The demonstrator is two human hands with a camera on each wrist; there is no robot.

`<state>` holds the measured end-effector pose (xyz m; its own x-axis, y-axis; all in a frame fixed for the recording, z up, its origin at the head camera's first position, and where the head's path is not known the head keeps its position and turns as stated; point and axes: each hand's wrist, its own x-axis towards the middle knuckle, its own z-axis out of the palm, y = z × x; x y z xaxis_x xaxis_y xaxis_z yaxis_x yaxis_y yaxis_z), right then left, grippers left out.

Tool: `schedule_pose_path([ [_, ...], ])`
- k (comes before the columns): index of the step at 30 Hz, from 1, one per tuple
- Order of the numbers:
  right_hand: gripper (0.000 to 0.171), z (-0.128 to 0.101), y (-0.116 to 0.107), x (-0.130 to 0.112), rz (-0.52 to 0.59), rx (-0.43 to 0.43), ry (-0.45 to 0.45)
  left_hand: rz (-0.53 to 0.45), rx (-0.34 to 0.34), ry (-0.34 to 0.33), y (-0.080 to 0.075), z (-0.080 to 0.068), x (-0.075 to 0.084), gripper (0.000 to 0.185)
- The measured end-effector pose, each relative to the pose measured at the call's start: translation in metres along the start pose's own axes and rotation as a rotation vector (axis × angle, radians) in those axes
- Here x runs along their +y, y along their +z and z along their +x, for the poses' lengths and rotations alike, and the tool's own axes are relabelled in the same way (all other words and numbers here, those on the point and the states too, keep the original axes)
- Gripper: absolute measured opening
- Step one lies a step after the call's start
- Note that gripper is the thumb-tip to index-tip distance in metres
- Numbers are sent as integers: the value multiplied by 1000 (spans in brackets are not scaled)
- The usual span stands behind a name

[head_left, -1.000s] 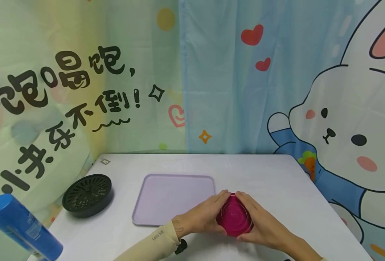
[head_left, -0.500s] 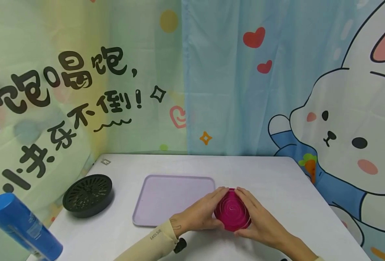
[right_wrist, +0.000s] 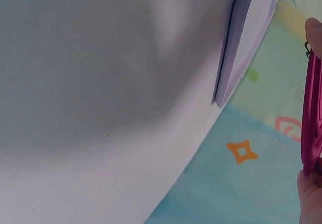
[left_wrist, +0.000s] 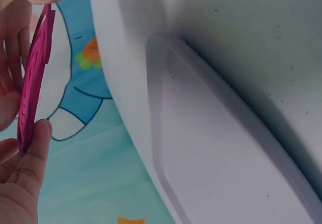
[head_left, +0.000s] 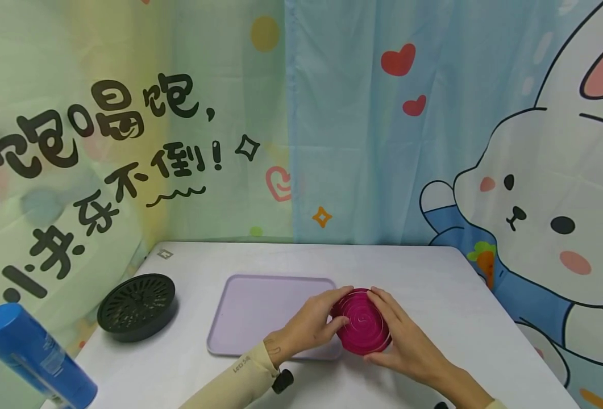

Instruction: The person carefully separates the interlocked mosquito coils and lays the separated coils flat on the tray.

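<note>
Over the right front corner of the lilac tray (head_left: 260, 309), both hands grip the magenta ribbed disc (head_left: 361, 321) by its rim: left hand (head_left: 308, 328) on the tray side, right hand (head_left: 400, 341) opposite. Disc is lifted off the tabletop (head_left: 434, 284), face tilted toward the head camera. Black slotted dish (head_left: 136, 305) and blue bottle (head_left: 32, 355) sit well left of the tray.

Disc (head_left: 361, 321) between both hands: magenta, raised concentric/spiral ring pattern on face. Tray (head_left: 260, 309) just left of left hand (head_left: 308, 326): pale lilac, plain. Table (head_left: 434, 284) under hands: white, plain. Round lid (head_left: 136, 305) well left of hands: black, radial slot pattern. Bottle (head_left: 30, 355) far left, near edge: blue, pale label. Sleeve (head_left: 240, 378) on left arm: cream, small dark lettering. Backdrop (head_left: 383, 142) beyond hands: pastel green-yellow at left with black characters; light blue at right with red hearts, white rabbit, pink cheeks.
</note>
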<state>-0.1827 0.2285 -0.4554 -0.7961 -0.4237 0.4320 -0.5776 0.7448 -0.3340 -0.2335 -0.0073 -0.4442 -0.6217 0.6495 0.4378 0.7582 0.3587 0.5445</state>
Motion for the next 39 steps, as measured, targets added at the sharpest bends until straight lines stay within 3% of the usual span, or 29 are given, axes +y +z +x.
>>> schedule_pose_path([
  [7, 122, 1, -1, 0, -8, 19, 2, -96, 45, -80, 0, 1, -2, 47],
  [24, 120, -6, -3, 3, 33, 21, 12, -367, 91, -264, -2, 2, 1, 46],
  [34, 121, -8, -12, 10, 48, 70, 19, -403, 149, -270, -4, 3, 3, 47],
  [39, 110, -8, -17, 13, 64, 109, 19, -409, 172, -261, -6, 5, 4, 48],
])
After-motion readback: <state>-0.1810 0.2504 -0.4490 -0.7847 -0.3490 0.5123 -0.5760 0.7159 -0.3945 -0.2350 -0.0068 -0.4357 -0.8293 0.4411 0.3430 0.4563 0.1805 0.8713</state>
